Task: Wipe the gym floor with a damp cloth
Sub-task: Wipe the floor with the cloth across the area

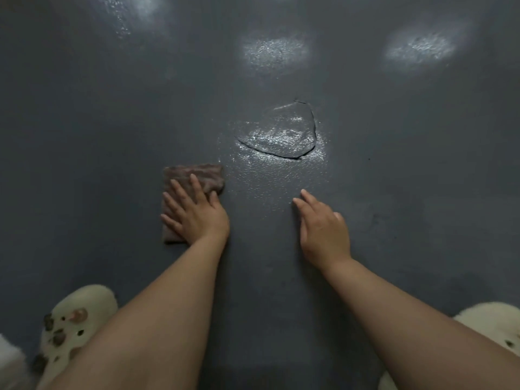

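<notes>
A folded brown cloth [197,175] lies flat on the dark grey gym floor [98,136], left of centre. My left hand [194,212] presses down on the cloth's near half with straight, spread fingers. My right hand [320,223] is to the right of it, about a hand's width away, fingers extended with the fingertips at the floor and nothing in it. The floor just beyond both hands glistens.
A cracked, lifted patch of floor coating [281,133] sits just beyond the cloth to the right. Bright reflections of lights [275,52] mark the far floor. My cream clog [76,319] is at the lower left, another [492,319] at the lower right.
</notes>
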Available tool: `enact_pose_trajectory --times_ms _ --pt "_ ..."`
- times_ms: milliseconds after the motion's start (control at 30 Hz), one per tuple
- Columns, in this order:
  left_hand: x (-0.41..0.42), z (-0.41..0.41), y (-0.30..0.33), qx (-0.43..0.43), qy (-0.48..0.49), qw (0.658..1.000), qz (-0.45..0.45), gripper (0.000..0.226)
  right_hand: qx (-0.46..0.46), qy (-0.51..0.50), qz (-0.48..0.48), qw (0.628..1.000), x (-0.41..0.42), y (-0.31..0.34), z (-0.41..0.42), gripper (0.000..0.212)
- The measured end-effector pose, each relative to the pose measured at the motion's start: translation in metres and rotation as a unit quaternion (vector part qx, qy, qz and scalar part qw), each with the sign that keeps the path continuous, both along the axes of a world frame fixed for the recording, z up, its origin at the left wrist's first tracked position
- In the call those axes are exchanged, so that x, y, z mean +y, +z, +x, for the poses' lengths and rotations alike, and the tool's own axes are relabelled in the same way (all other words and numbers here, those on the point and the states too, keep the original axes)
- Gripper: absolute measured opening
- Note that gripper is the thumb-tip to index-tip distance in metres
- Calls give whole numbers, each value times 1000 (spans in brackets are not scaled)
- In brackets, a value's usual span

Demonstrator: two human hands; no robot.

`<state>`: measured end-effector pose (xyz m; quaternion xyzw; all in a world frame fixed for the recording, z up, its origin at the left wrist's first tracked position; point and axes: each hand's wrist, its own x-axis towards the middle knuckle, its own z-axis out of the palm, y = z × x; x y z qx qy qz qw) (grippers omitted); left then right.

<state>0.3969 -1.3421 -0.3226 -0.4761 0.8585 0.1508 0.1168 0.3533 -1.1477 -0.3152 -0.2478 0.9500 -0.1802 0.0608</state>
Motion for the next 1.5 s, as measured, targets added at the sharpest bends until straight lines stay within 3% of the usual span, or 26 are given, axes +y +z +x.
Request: enact_pose_trajectory --times_ms 67,167,267,400,500,600,733,800,867,967,1033,1133,1200,1267,1333,1400,1467,1500 --pt "25 -6 0 -5 -23 1000 13 62 -25 -31 -67 997 4 1 -9 43" --pt "71 -3 -2 3 -177 984 -1 59 -13 -47 -87 995 17 4 -23 42" --pt "116 7 1 -3 -338 941 20 61 -2 -70 -65 995 37 -1 -30 48" --pt "144 23 9 -32 -482 873 73 63 -20 -129 -58 990 55 -5 -26 47" --pt "133 24 13 -35 -555 827 88 74 -19 -164 -74 984 61 -1 -18 43" --pt "110 22 30 -32 -569 818 71 74 -10 -165 -81 983 65 0 -7 38" --pt "87 34 37 63 -505 856 92 57 -18 -168 -113 979 68 4 12 38" --pt "82 39 35 100 -519 846 74 48 -40 -183 -116 975 68 8 21 31" --pt "85 44 31 73 -548 828 92 48 -64 -174 -100 978 72 8 29 23" --pt "96 46 33 67 -524 844 91 40 -98 -138 -57 984 77 8 35 15" --pt "99 50 29 105 -500 855 94 22 -120 -135 -23 983 76 12 33 19" --pt "98 50 34 181 -383 891 162 14 -167 -146 -20 975 71 23 22 10" --pt "98 41 44 194 -237 921 241 9 -185 -167 -54 967 66 31 14 9" --pt "96 28 51 196 -130 924 302 10 -226 -198 -87 950 57 38 4 11" --pt "94 16 55 184 -95 923 324 10 -277 -233 -133 922 47 44 -5 10" --pt "91 5 56 161 -61 926 337 10 -354 -263 -246 863 39 50 -14 3" --pt "85 -1 54 167 31 918 358 13 -429 -253 -348 794 36 55 -21 24" --pt "81 -3 54 182 96 903 378 15 -440 -243 -351 790 37 55 -23 33"
